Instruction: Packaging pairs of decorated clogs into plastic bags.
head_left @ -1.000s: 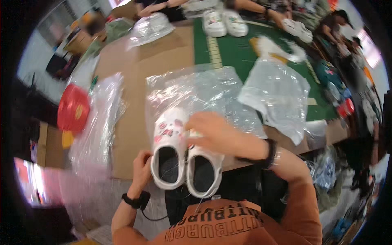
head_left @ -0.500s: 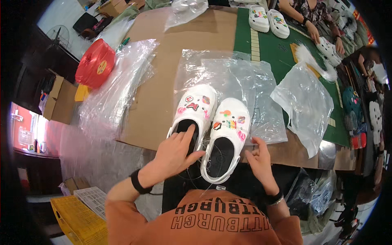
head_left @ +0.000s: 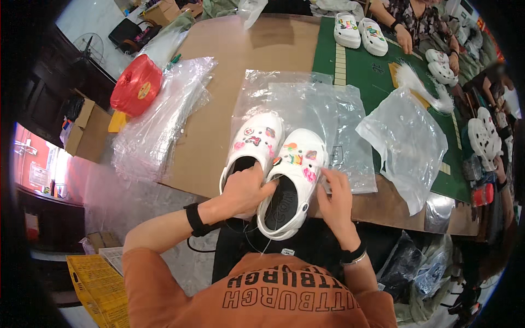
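A pair of white clogs (head_left: 300, 162) with colourful charms lies side by side at the table's near edge, toes pointing away. My left hand (head_left: 240, 191) reaches into the left clog (head_left: 252, 131), its fingers curled inside and the thumb over the inner side wall, gripping that wall. Thin clear thread (head_left: 266, 247) trails between and below the shoes and crosses the right clog's opening. At the right clog's outer side is my right hand (head_left: 334, 202), fingers extended and loosely apart, fingertips close to the shoe; whether they touch it is unclear.
Clear plastic bags (head_left: 350, 142) lie beneath and beside the clogs, with another bag (head_left: 407, 142) to the right. A red roll of twine (head_left: 136, 85) and stacked bags (head_left: 164, 123) are at left. Another pair of clogs (head_left: 347, 30) stands far right, near a co-worker's hand (head_left: 403, 38).
My left hand has shifted its thumb and fingers closer around the left clog's inner wall. My right hand has moved up along the right clog. The co-worker's hand has moved away from a far clog.
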### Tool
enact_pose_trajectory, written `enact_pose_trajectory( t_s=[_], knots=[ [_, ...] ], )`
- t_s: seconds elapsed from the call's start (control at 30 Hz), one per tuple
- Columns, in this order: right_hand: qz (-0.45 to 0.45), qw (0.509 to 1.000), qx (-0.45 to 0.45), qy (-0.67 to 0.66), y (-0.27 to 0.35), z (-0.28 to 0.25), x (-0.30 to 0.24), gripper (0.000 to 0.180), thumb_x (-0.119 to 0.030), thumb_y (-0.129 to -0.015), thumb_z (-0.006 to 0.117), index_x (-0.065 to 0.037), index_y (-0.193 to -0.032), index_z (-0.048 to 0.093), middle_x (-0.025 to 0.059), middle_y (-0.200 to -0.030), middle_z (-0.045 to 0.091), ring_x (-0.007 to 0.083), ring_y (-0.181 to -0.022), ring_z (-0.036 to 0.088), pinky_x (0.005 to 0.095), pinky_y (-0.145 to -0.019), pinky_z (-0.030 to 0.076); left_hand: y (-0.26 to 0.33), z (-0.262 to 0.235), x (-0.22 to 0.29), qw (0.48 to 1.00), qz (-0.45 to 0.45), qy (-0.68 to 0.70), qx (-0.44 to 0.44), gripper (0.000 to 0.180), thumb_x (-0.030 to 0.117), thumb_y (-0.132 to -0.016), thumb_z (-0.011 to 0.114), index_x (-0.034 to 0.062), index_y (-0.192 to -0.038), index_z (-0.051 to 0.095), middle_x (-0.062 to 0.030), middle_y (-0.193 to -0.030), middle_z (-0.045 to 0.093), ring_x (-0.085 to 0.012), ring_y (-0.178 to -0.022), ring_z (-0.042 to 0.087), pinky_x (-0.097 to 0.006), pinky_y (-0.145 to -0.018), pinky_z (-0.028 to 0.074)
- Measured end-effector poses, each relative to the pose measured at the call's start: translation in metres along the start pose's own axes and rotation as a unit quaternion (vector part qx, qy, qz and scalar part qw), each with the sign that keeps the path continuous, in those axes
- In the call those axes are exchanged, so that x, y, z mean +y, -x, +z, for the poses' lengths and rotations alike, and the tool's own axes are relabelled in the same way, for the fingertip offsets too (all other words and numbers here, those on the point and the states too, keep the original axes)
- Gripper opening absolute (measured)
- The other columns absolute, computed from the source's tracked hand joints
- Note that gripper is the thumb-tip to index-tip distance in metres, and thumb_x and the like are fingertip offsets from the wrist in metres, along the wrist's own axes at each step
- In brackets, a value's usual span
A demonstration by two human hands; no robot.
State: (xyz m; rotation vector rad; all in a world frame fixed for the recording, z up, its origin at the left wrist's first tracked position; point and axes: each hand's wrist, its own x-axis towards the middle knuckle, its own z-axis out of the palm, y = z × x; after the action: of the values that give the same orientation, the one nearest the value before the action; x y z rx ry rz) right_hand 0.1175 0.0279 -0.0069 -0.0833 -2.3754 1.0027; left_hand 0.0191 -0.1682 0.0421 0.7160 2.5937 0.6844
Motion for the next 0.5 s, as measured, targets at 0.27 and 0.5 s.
enact_pose_trajectory(
  t_s=[0.27,0.5],
  knots=[
    [-0.060,0.993,0.045,0.092,-0.030,0.006,0.001,0.027,0.000,-0.071,0.058,-0.005,-0.098,0.056,0.0114,-0.094,0.055,0.0294,-0.082,0.055,0.0346,-0.067,0.045,-0.004,0.004,-0.007,0.999,-0.021,-0.032,0.016,0.043,0.031,-0.080,0.050,-0.0078,-0.098,0.047,-0.0267,-0.071,0.059,-0.0439,-0.067,0.057,-0.049,-0.063,0.044],
    [-0.109,0.994,0.005,-0.018,-0.041,0.002,-0.003,0.017,0.004,-0.072,0.057,-0.003,-0.087,0.057,0.0119,-0.083,0.057,0.0294,-0.075,0.055,0.0344,-0.065,0.044,-0.009,0.004,-0.013,0.997,-0.030,0.001,0.070,0.036,0.025,-0.080,0.048,-0.0081,-0.094,0.044,-0.0275,-0.070,0.057,-0.0442,-0.066,0.056,-0.051,-0.062,0.043]
  ],
)
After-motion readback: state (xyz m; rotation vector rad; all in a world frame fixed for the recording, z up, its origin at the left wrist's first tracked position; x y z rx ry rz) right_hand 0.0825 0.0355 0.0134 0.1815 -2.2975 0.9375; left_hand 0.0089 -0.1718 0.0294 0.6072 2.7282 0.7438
